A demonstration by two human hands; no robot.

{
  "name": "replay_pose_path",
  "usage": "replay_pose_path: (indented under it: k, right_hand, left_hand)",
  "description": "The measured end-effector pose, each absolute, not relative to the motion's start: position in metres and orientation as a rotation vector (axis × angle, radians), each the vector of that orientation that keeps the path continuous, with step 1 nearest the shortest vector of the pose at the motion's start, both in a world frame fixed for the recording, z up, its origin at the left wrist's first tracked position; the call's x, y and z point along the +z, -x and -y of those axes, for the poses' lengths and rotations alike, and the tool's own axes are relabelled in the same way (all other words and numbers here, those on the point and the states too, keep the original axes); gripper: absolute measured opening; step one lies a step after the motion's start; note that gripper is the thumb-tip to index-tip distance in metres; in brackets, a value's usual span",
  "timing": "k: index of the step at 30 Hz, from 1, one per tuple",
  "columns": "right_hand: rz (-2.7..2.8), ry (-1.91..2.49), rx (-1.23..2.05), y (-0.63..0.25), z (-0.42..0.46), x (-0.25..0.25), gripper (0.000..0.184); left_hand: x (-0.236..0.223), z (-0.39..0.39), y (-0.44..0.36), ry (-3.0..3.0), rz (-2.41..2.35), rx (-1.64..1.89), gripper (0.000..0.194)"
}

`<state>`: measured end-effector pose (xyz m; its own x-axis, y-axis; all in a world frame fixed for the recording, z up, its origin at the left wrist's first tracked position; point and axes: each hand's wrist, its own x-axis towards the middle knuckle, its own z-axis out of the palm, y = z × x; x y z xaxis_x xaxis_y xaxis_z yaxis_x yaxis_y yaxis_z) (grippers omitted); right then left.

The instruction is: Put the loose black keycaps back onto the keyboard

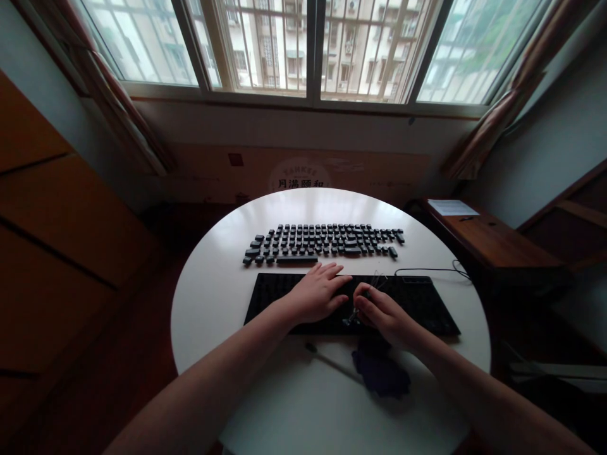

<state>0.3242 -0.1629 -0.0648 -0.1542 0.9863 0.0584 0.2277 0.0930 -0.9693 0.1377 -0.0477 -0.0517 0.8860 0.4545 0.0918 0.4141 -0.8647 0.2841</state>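
A black keyboard [270,297] lies across the white round table, most of its keycaps apparently off. My left hand [318,292] rests flat on its middle, fingers spread, holding nothing. Just right of it, my right hand [379,308] is closed around a thin wire keycap puller [378,278], whose wire loops stick out above the fist. Its lower end [349,320] hangs over the keyboard's front part; whether a keycap is caught there is too dark to tell. Beyond the keyboard, loose black keycaps [351,243] lie in rows, with the long spacebar cap [297,260] in front.
In front of the keyboard lie a thin-handled brush [334,364] and a crumpled dark purple cloth [382,373]. The keyboard's cable [427,270] runs off the table's right side. A wooden side table [502,237] with papers [452,207] stands at right, below the window.
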Motion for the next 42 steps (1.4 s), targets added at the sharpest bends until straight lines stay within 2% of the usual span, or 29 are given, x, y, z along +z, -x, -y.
replay_pose_path:
  k: [8,10,14,16,20,22,28,36,42]
  right_hand:
    - [1.603,1.246,1.063,-0.329,0.165,-0.068,0.036]
    - [1.618,1.253,1.046,-0.330,0.166,-0.068,0.036]
    - [1.620,1.263,1.029,-0.330,0.167,-0.067,0.034]
    - [1.619,1.255,1.024,-0.330,0.167,-0.067,0.034]
    - [1.628,1.244,1.020,-0.329,0.168,-0.067,0.034]
    - [1.638,1.242,1.024,-0.330,0.170,-0.066,0.034]
    - [1.809,1.290,0.962,-0.328,0.172,-0.053,0.028]
    - [2.154,1.357,0.643,-0.319,0.178,-0.052,0.011]
    - [1.679,1.252,0.789,-0.324,0.178,-0.069,0.023]
  left_hand:
    - [-0.027,0.046,-0.113,-2.747,-0.466,-0.057,0.098]
    - [-0.027,0.044,-0.114,-2.730,-0.452,-0.104,0.094]
    - [-0.031,0.044,-0.118,-2.709,-0.490,-0.120,0.067]
    - [-0.032,0.045,-0.118,-2.735,-0.502,-0.094,0.071]
    - [-0.032,0.046,-0.116,-2.758,-0.465,-0.059,0.094]
    - [-0.029,0.045,-0.115,-2.751,-0.449,-0.070,0.097]
    - [-0.028,0.041,-0.116,-2.744,-0.472,-0.115,0.061]
    - [-0.035,0.040,-0.117,-2.764,-0.453,-0.054,0.066]
    - [-0.035,0.040,-0.117,-2.752,-0.467,-0.041,0.066]
